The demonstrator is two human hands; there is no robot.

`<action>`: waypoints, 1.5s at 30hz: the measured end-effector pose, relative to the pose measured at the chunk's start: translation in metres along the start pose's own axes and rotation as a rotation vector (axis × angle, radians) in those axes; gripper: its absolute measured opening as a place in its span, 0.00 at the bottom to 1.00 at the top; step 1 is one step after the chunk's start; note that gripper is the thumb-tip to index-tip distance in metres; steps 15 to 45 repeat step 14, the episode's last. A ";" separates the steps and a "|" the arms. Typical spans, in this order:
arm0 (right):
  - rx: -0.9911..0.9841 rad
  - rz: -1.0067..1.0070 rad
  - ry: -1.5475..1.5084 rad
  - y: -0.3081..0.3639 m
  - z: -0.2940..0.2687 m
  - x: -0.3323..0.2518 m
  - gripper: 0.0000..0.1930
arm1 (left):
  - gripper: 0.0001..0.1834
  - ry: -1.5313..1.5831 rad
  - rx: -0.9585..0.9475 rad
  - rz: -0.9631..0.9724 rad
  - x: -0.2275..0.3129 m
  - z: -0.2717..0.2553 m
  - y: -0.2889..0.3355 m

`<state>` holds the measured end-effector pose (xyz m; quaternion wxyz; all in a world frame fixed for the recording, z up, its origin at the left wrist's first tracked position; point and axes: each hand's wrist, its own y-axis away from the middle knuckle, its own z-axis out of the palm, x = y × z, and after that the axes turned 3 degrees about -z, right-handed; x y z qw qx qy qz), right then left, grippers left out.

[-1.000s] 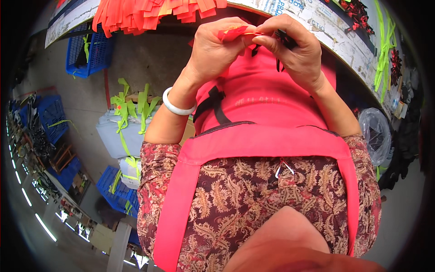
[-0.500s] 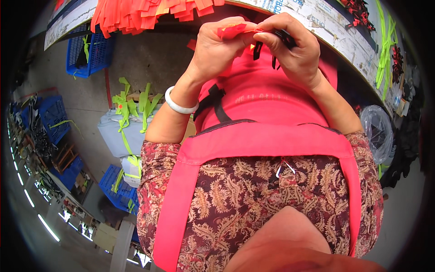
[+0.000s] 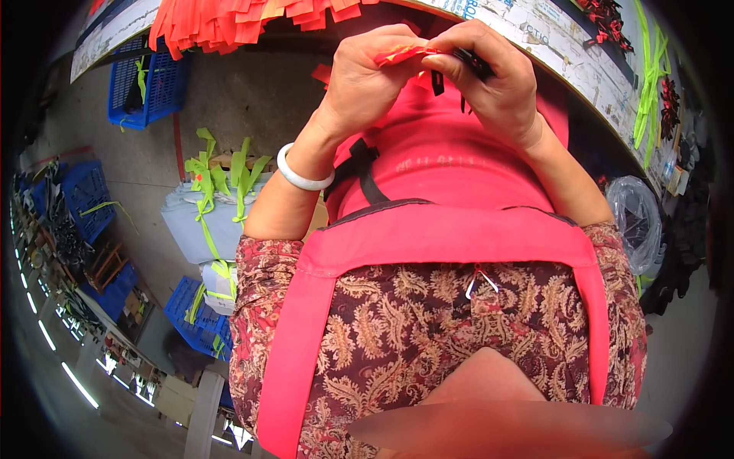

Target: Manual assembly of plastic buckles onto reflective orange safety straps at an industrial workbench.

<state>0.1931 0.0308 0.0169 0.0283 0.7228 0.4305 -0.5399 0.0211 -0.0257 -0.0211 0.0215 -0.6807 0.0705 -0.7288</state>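
Both hands meet over the front of my pink apron, close to the table's edge. My left hand (image 3: 373,75) is closed on an orange-red fabric strip (image 3: 399,55), pinched between thumb and fingers. Right beside it, my right hand (image 3: 495,76) is closed round a small black piece (image 3: 475,63), whose kind I cannot make out; its dark ends stick out below the fingers. The strip's end reaches the right thumb and fingertips. Whether strip and black piece are joined is hidden by the fingers.
Many orange-red strips (image 3: 229,23) hang over the table edge (image 3: 527,34) at upper left. Yellow-green strips (image 3: 648,84) and small black-and-red pieces (image 3: 608,23) lie at right. Blue crates (image 3: 149,88) and a grey tied bundle (image 3: 187,222) stand left. A clear plastic bag (image 3: 636,218) hangs at right.
The black piece has shifted slightly in my right fingers, and the strip in my left hand has turned a little. Both hands stay close together.
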 end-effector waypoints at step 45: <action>0.044 -0.039 -0.090 -0.047 0.026 0.011 0.05 | 0.12 -0.359 0.067 0.267 0.017 -0.049 -0.017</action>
